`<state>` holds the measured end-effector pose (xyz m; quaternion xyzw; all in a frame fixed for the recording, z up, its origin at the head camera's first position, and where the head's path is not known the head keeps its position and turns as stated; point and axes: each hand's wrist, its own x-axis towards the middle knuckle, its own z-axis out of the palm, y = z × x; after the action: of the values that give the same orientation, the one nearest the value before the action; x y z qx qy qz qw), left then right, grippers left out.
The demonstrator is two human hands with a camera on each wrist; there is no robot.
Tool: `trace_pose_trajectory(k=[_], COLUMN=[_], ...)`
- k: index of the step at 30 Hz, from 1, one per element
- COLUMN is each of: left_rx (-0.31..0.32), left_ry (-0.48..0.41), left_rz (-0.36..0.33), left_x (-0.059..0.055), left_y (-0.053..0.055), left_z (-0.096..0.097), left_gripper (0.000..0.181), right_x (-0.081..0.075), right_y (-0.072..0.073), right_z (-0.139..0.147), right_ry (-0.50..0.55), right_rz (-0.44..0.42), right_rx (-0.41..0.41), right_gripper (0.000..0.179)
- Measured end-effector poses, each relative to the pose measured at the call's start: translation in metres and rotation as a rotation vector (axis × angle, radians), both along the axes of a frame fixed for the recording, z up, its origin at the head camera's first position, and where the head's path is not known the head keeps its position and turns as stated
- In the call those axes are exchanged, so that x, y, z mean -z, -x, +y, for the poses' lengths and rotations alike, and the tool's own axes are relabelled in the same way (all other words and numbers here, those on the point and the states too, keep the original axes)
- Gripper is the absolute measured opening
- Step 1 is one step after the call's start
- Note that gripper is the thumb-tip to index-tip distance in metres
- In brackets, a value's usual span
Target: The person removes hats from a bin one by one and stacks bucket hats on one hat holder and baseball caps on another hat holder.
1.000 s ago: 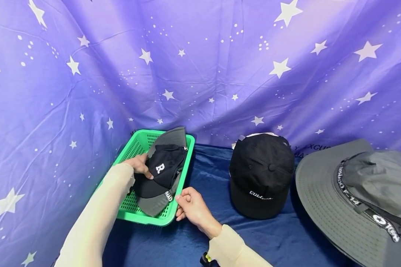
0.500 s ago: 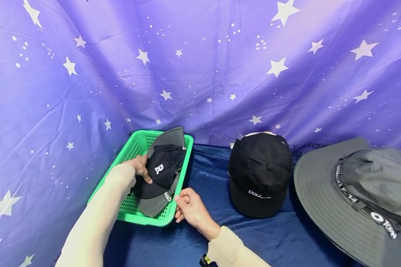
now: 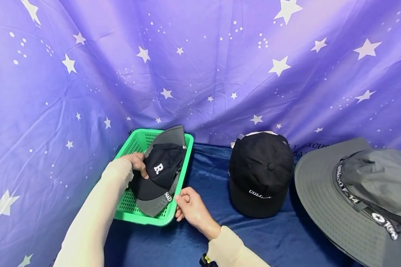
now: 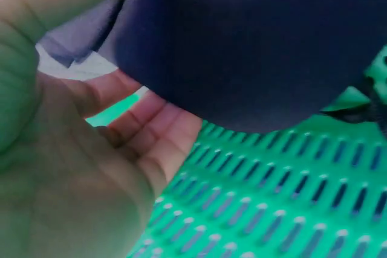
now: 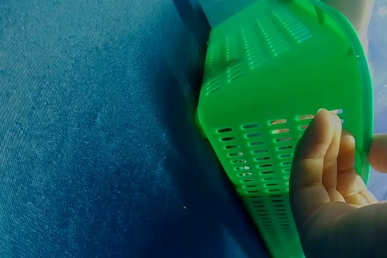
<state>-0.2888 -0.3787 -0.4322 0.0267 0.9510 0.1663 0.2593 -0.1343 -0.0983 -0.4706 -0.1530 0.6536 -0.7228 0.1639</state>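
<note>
A black cap (image 3: pixel 167 159) with a white letter R lies in the green basket (image 3: pixel 188 155), on top of a grey hat (image 3: pixel 150 206) whose brim pokes over the far rim. My left hand (image 3: pixel 137 163) reaches into the basket and grips the black cap by its visor, thumb on top; in the left wrist view the fingers (image 4: pixel 157 131) lie under the visor (image 4: pixel 260 46). At the basket's near right corner, my right hand (image 3: pixel 192 207) pinches the rim. The right wrist view shows its fingers (image 5: pixel 320 161) against the slotted outer wall, the thumb over the rim.
Right of the basket a black cap with white lettering (image 3: pixel 262 170) sits on the blue cloth (image 3: pixel 207 170), something pale behind it. Farther right lies a wide-brimmed grey hat (image 3: pixel 337 200). A purple starry curtain (image 3: pixel 200 66) hangs behind and to the left.
My left hand has shifted slightly up and left at the visor, with the cap moving very little. The right hand keeps its hold on the rim.
</note>
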Motion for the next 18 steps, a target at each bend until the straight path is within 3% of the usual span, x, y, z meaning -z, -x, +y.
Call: trace_pose_trajectory(k=[4,6,9,12,18], left_rx=[0.024,0.049,0.061,0.016,-0.089], left_ry=[-0.005,0.007,-0.073,-0.182,-0.365], left_rz=[0.065,0.097,0.151,0.198,0.227], left_x=[-0.013,-0.028,-0.040,-0.051,-0.069], left_y=[-0.003,-0.010,-0.019,-0.028,-0.048], left_z=[-0.001,0.000,-0.008,-0.017,-0.021], left_gripper=[0.080,0.058,0.032,0.015,0.012], right_x=[-0.001,-0.001,-0.001,-0.001,-0.003], right_y=[-0.001,-0.001,-0.001,-0.002,-0.004], right_z=[0.000,-0.001,-0.002,-0.003,-0.003], right_ry=[-0.006,-0.004,0.006,0.026,0.058], right_rz=[-0.004,-0.011,-0.022,-0.029,-0.060], right_rx=[0.002,0.002,0.005,0.006,0.015], right_gripper=[0.016,0.016,0.015,0.015,0.015])
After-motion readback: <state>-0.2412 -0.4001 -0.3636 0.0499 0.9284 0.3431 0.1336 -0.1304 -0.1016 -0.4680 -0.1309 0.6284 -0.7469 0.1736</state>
